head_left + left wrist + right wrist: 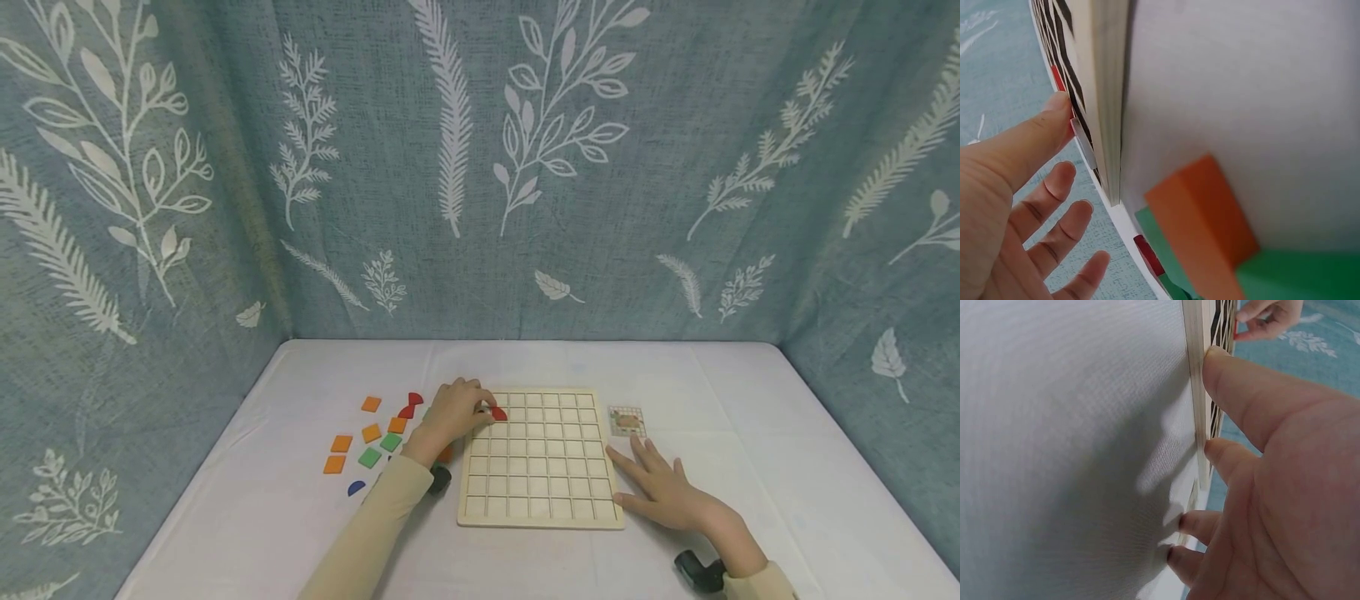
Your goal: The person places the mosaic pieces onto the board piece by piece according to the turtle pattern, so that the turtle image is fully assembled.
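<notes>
In the head view, my left hand (pixel 453 408) reaches over the upper left corner of a pale wooden grid board (pixel 538 517). Its thumb and index finger pinch a small red curved-edged piece (pixel 499 413) at the grid. Right by the thumb, a greyish-white piece (pixel 1084 142) shows in the left wrist view; the other fingers are spread off the board. My right hand (pixel 663 492) lies with fingers spread at the board's right side, thumb and index finger touching its edge. Its other fingertips reach towards a small printed pattern card (pixel 626 422).
Left of the board lie several loose flat pieces: orange squares (pixel 334 464), green squares (pixel 370 457), red curved pieces (pixel 416 398) and a blue half-circle (pixel 356 487). My left forearm hides some of them. A white cloth covers the table (pixel 247 533), with a leaf-patterned curtain (pixel 480 167) behind.
</notes>
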A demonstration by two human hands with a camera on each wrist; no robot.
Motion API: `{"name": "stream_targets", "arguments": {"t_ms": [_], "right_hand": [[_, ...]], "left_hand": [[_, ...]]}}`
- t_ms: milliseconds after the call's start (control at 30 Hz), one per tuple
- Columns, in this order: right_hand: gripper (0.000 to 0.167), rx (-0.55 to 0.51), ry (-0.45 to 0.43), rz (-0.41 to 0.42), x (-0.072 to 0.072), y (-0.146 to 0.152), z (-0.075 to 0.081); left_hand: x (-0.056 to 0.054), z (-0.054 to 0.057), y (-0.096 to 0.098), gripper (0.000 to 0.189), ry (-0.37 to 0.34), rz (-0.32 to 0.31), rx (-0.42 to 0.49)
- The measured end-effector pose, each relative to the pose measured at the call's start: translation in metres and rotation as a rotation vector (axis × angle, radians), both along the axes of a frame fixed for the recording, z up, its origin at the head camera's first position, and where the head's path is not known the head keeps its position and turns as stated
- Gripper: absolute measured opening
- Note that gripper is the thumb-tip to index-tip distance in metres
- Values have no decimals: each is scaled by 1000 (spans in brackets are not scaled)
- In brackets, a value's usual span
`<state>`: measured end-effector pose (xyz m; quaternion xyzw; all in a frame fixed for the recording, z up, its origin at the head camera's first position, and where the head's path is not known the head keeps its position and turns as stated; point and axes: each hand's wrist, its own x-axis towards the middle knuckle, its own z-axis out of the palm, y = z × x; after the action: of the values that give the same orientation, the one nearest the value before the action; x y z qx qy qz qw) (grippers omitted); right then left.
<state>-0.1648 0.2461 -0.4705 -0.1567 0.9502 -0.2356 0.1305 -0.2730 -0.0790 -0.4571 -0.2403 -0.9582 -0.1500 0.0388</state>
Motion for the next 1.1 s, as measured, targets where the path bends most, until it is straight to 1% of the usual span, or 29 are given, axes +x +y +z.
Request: {"name": "stream_targets", "arguments": {"t_ms": [200,367,567,733,800,1100], "right_hand": [[69,-3,0,-2,0,0,-1],[69,2,-4,-1,0,0,0],[69,17,-5,-4,0,0,-1],[69,23,-8,-8,-1,0,-3],[69,21,-6,-6,-1,0,-3],[68,8,-13,-6,-1,0,-1]], "left_hand": [[4,1,-3,24,-21,13,16],[7,2,-7,24,-60,34,59],[7,0,-17,25,-47,37,65],[11,0,-28,25,-26,33,104],[14,1,-33,26,-28,37,123],[23,4,-56,31,-33,84,169]]}}
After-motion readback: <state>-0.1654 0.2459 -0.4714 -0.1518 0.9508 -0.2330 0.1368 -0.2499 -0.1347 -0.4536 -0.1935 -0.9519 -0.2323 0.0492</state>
